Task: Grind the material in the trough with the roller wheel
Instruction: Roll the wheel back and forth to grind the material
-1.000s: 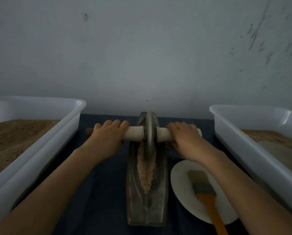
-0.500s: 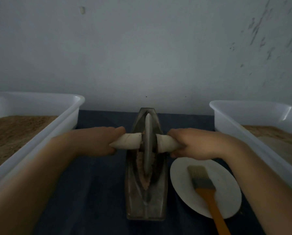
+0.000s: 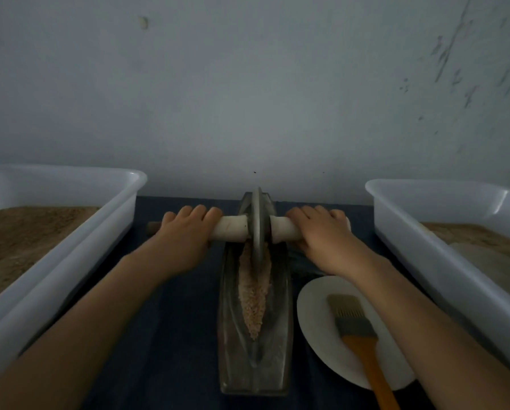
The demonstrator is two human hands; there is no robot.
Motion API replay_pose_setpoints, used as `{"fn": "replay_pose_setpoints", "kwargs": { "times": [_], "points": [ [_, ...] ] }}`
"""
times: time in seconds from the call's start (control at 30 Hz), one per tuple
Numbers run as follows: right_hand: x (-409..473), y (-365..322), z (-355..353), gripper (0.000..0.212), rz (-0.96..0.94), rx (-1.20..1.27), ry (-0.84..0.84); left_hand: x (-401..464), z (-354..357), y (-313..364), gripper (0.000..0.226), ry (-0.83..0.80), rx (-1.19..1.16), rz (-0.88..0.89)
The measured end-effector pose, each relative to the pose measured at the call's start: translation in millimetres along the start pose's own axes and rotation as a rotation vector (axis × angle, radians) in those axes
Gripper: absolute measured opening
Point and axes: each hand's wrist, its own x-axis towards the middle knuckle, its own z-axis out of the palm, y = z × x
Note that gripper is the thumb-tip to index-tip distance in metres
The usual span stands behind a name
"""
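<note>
A metal trough (image 3: 255, 344) lay lengthwise on a dark cloth (image 3: 174, 335), with tan material (image 3: 253, 297) along its groove. The wheel (image 3: 257, 226) stood upright at the trough's far end. The left hand (image 3: 183, 241) and right hand (image 3: 321, 238) each curled over the white axle (image 3: 230, 229), either side of the wheel. Bins (image 3: 70, 247) flanked them; a brush (image 3: 354, 324) rested on a plate (image 3: 316, 306).
</note>
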Motion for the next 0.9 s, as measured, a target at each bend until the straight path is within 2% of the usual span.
{"fn": "replay_pose_setpoints", "kwargs": {
  "times": [0.17,0.27,0.37,0.47,0.57,0.63,0.77,0.83,0.9],
  "points": [
    [-18,-14,-44,0.031,-0.022,0.125,-0.386,-14,-37,6,0.035,-0.378,-0.040,0.078],
    [-28,-21,-66,0.033,-0.053,0.176,-0.564,-25,-60,11,0.025,-0.571,-0.125,0.142],
    [-36,-22,-79,0.031,-0.090,0.184,-0.653,-32,-75,12,0.023,-0.668,-0.157,0.169],
    [-36,-22,-80,0.030,-0.106,0.199,-0.658,-31,-77,11,0.025,-0.712,-0.203,0.150],
    [-26,-19,-66,0.025,-0.070,0.216,-0.579,-24,-64,9,0.025,-0.639,-0.236,0.112],
    [-17,-14,-50,0.022,-0.045,0.159,-0.429,-14,-50,6,0.029,-0.530,-0.204,0.072],
    [-1,-3,-10,0.038,-0.056,0.020,-0.013,2,-16,1,0.041,-0.230,-0.052,-0.044],
    [3,0,5,0.048,-0.052,0.046,0.099,4,0,1,0.044,-0.035,0.022,-0.055],
    [4,2,11,0.050,-0.039,0.066,0.136,4,9,2,0.046,0.093,0.049,-0.048]
  ]
}}
